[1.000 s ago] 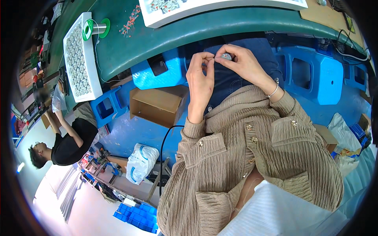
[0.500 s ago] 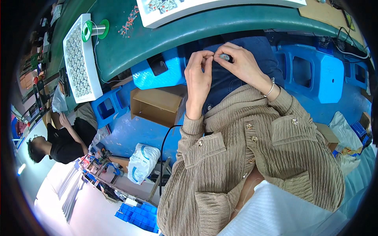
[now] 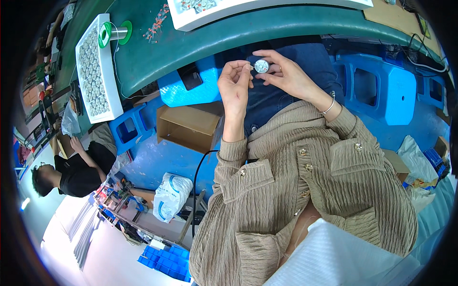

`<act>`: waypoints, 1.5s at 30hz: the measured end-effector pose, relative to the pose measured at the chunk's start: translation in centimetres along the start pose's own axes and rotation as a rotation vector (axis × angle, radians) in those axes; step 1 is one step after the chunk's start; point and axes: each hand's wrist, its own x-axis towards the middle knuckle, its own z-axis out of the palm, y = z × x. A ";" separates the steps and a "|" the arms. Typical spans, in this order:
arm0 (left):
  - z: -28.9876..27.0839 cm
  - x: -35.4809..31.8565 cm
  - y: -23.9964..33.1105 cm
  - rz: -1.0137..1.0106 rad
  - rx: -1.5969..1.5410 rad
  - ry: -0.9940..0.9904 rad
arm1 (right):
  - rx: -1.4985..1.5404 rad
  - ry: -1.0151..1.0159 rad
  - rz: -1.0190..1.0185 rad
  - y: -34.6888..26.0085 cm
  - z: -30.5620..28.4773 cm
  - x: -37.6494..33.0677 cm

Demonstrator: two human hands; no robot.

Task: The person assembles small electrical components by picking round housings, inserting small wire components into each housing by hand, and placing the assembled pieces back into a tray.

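Over my lap, my right hand (image 3: 291, 76) holds a small round part (image 3: 261, 66) with a silvery-white face by its edge, between thumb and fingers. Just left of it, my left hand (image 3: 234, 83) is closed in a pinch, its fingertips near the part's rim. Something tiny and pale shows at those fingertips, too small to name. On the green bench (image 3: 205, 43) beyond lie loose red-orange components (image 3: 156, 24) with thin wire leads. Beside them is a green-ended spool (image 3: 119, 33) of silvery wire.
A white tray (image 3: 113, 71) of silvery round parts stands at the left, another white tray (image 3: 214, 20) at the far edge. Blue stools (image 3: 396, 90) and an open cardboard box (image 3: 186, 119) are below the bench. Another person (image 3: 81, 167) sits at the left.
My hands have moved slightly apart. The round part, mostly hidden in my right fingers before, now shows its face. My left hand has shifted slightly left.
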 end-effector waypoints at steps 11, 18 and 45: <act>0.4 -0.1 -0.5 -0.009 0.009 0.046 | -0.182 -0.010 -0.044 -0.6 0.3 -0.4; 0.8 -0.1 -0.6 0.027 0.069 0.048 | -0.193 -0.015 -0.004 -0.3 0.4 -0.3; 0.9 -0.2 -0.8 -0.021 0.045 0.068 | -0.248 0.025 -0.064 0.1 0.5 -0.2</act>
